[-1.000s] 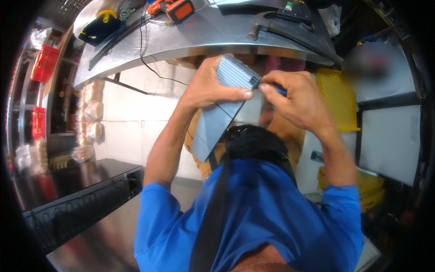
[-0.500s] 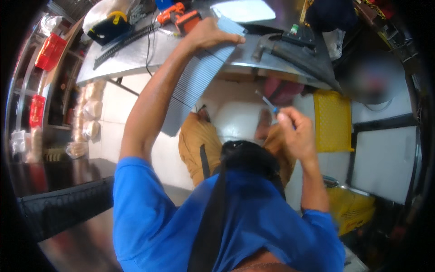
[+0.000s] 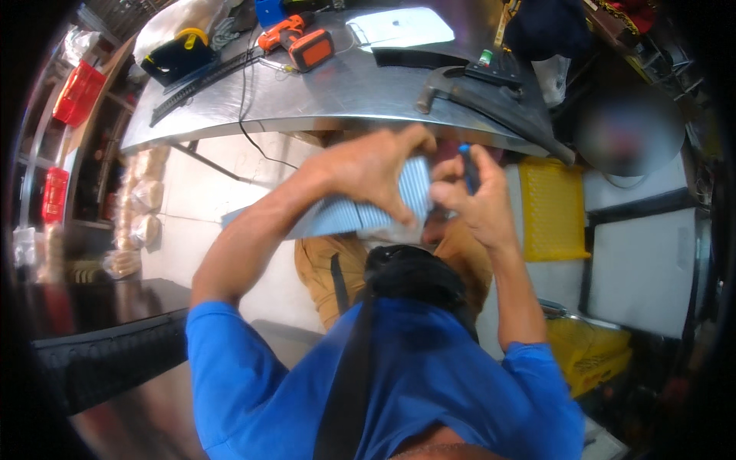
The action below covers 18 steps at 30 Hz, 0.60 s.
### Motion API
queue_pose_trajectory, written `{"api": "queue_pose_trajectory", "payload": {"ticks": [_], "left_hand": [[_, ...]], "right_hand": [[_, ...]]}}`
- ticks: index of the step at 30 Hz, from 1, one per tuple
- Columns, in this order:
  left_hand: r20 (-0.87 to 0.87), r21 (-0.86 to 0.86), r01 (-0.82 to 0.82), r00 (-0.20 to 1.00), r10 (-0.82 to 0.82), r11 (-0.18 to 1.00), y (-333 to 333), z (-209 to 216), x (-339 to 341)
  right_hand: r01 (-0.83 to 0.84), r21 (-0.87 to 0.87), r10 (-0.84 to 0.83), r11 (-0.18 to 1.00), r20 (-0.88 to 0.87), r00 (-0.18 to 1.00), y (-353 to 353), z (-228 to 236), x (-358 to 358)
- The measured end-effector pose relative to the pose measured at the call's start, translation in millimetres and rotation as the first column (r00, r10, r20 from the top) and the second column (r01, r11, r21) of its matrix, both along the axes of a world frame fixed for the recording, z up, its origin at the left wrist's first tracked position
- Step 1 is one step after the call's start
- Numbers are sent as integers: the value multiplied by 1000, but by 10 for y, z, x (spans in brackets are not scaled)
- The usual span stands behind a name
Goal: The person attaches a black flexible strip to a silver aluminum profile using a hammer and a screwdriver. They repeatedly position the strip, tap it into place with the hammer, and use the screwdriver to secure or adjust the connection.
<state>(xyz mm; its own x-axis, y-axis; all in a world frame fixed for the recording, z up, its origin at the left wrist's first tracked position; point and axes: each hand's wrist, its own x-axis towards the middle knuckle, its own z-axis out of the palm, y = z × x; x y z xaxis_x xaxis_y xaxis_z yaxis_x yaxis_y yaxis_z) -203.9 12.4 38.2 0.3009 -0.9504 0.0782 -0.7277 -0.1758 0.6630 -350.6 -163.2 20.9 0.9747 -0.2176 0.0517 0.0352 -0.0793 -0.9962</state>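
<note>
My left hand grips a long grey ribbed panel near its right end, thumb on the near side and fingers over the far side. The panel lies nearly level above my lap, running left beneath my forearm. Close to that right end is my right hand, its fingers curled around a small screwdriver with a blue and dark handle. The screwdriver's shaft, plain earlier, cannot be made out now. Whether the right fingertips touch the panel is unclear.
Ahead stands a metal table bearing an orange cordless drill, a hammer, a white sheet and a dark tool bag. A cable hangs over its edge. Yellow crates stand at right, bagged goods at left.
My left hand has drawn the panel down off the table's edge toward me and turned it from steep to nearly level. My right hand, with the screwdriver, has come up and left to its end.
</note>
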Motion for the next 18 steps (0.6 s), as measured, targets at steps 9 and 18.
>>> {"api": "queue_pose_trajectory", "payload": {"ticks": [9,18], "left_hand": [[272,151,-9,962,-33,988,-94,359,-217],[-733,-221,-853,465,497,472,423,-956,-1328]], "right_hand": [[214,531,-205,820,-76,976,290,-564,-153],[376,697,-358,611,-180,916,356,-948,-274]]}}
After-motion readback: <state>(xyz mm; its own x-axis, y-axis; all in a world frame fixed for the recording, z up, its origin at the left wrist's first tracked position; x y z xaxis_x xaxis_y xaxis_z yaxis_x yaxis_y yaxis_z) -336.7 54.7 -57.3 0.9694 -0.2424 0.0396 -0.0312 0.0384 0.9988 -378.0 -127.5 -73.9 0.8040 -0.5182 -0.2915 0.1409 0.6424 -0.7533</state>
